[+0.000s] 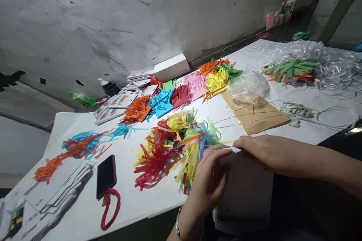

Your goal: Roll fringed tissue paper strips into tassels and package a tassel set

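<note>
At the table's near edge, both my hands come together over a pale, cloudy box-like or bag-like thing (pixel 243 196) that sits low in shadow. My left hand (pixel 213 173), with a bracelet at the wrist, has its fingers curled in. My right hand (pixel 258 150) is closed too, fingers bent down at the thing's upper edge. A small bit of white shows between the hands; what the fingertips hold is hidden. Left of my left hand lies a heap of multicoloured paper-strip tassels (pixel 181 139), its yellow strips close to my fingers.
Fringed paper bundles (pixel 181 96) line the back, beside a white box (pixel 172 67) and printed cards (pixel 121 99). A phone (pixel 106 177) with a red strap lies left. To the right are a brown envelope (pixel 257 116), wire (pixel 336 115) and clear plastic (pixel 336 60).
</note>
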Action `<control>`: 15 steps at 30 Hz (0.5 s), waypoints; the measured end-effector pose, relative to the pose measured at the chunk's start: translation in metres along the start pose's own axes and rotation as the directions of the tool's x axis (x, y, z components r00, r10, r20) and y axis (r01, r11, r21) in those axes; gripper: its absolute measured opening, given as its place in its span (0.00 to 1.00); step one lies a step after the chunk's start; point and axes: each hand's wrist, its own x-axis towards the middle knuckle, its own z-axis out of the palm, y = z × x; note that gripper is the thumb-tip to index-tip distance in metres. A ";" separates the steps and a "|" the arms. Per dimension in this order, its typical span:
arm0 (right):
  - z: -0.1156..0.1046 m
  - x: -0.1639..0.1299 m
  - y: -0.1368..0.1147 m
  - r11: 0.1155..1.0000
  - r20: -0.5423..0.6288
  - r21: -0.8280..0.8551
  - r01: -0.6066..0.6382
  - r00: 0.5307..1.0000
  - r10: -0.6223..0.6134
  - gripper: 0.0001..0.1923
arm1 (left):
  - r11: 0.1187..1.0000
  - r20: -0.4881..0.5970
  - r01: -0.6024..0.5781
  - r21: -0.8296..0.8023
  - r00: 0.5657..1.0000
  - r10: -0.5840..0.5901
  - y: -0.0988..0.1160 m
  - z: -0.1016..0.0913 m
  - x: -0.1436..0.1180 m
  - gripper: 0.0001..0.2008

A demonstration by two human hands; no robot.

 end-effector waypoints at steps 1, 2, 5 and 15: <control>-0.001 0.001 0.000 1.000 0.014 -0.021 -0.006 1.000 0.006 0.17 | 1.000 0.001 0.001 0.000 1.000 -0.001 0.000 0.000 0.000 0.20; -0.001 0.003 0.000 0.999 0.027 -0.050 -0.007 1.000 0.008 0.15 | 1.000 0.004 0.003 0.001 1.000 -0.003 0.000 0.000 0.000 0.20; 0.000 0.009 0.000 0.991 0.067 -0.131 -0.012 0.998 0.021 0.13 | 1.000 0.009 0.007 0.007 1.000 -0.007 0.000 0.002 -0.001 0.21; -0.019 0.015 -0.010 0.998 0.213 -0.056 -0.016 0.977 0.028 0.07 | 1.000 -0.032 -0.011 0.009 0.999 0.011 0.000 0.011 -0.006 0.21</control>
